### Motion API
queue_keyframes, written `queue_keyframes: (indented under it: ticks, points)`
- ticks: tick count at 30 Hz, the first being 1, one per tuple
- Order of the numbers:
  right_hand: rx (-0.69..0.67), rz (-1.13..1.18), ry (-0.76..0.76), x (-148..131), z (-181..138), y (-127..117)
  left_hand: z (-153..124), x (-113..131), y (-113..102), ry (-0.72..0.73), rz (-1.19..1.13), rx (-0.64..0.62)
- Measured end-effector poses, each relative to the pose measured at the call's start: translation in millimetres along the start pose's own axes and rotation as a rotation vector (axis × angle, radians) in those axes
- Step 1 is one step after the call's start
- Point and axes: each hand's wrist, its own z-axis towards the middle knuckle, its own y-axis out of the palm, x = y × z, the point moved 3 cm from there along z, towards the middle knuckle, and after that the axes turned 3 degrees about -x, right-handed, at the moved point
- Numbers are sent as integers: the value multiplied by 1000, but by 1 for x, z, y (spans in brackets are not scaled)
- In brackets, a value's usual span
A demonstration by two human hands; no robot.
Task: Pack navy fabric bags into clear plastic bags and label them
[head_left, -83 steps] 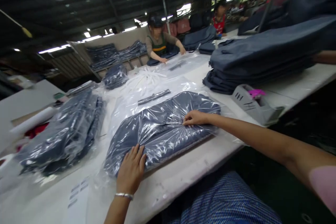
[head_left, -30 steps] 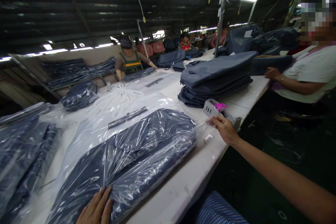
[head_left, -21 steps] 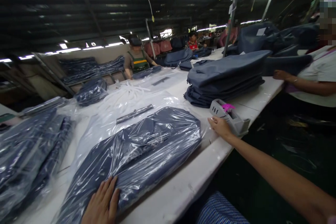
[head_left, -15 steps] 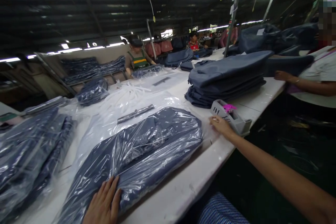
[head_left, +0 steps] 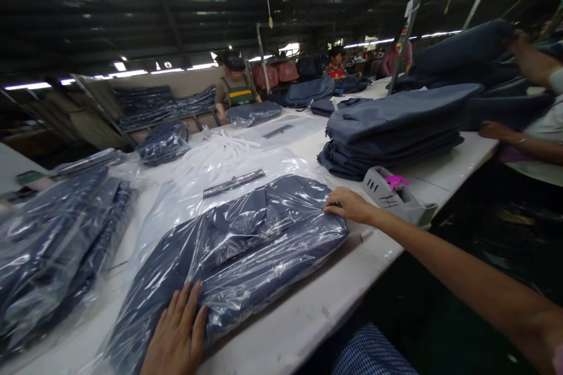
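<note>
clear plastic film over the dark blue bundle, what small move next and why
Perhaps smooth the clear, shiny plastic film toward the right end: it looks creased over the long, rounded, dark blue bundle, the right-hand grip is at that end, and the left-hand grip lies open on the left part, perhaps steadying it.

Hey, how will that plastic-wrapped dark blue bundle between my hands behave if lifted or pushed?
The wrapped bundle will probably sag, judging by its folds. Its glossy plastic wrap may feel slippery. Lying broad and low on the white table, it seems unlikely to roll.
</note>
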Motion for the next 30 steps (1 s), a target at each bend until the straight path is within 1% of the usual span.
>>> queue_keyframes:
  ticks: [1,4,7,9,13,15,18,20,22,24,26,27,28,30]
  points:
    - [11,6,-8,2,2,-1,1,2,-2,-50,-40,7]
    - [100,-13,23,4,3,0,5,6,-7,-205,-128,16]
    - [154,-32,96,6,-1,12,4,7,-6,-274,-125,-9]
    - [161,-28,135,10,-4,22,1,4,-2,-234,-77,-33]
    - [195,-27,175,23,-4,32,-3,-2,4,58,43,-57]
    - [202,-27,174,29,-1,30,-2,-4,5,141,91,-65]
    - [230,-24,158,27,-1,20,0,-5,2,168,131,-67]
    - [281,-28,156,16,-6,12,2,-4,0,185,143,-63]
    - [321,-33,125,-4,-16,8,2,-4,-1,198,146,-66]
    - [283,-44,60,-25,-28,10,1,-6,2,197,142,-83]
    - [219,-54,39,-38,-43,13,-2,-10,7,195,127,-88]
    - [213,-56,62,-39,-51,12,-4,-12,11,194,116,-87]
    - [240,-59,103,-36,-60,8,-6,-14,16,195,101,-80]
    - [379,-80,212,-21,-83,-11,-11,-20,28,187,56,-71]
